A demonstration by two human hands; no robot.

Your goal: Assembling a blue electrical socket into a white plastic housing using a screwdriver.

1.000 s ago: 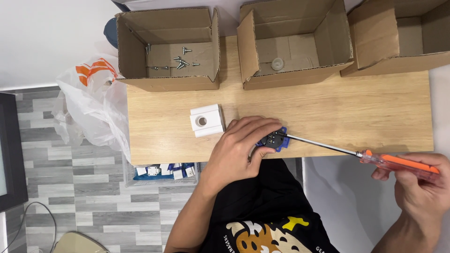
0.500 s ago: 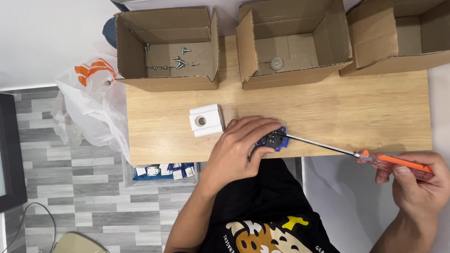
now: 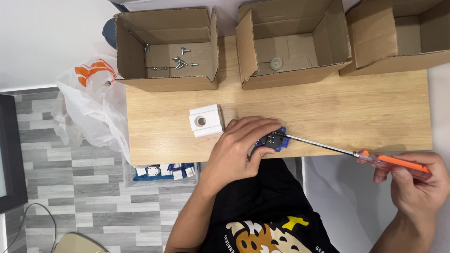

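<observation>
The left hand [image 3: 236, 150] is clamped on a small blue and black part [image 3: 273, 140] at the near edge of the wooden table [image 3: 356, 112], pressing it down with fingers and thumb around it. The right hand [image 3: 417, 180], off the table at 4 o'clock from the part, grips the orange handle of a long screwdriver [image 3: 375, 158] whose tip meets the part's top. A white block with a round hole [image 3: 205, 120] sits just beside the left hand at 10 o'clock, and 3 open cardboard boxes line the far edge, the left one [image 3: 166, 49] holding loose screws [image 3: 177, 62].
</observation>
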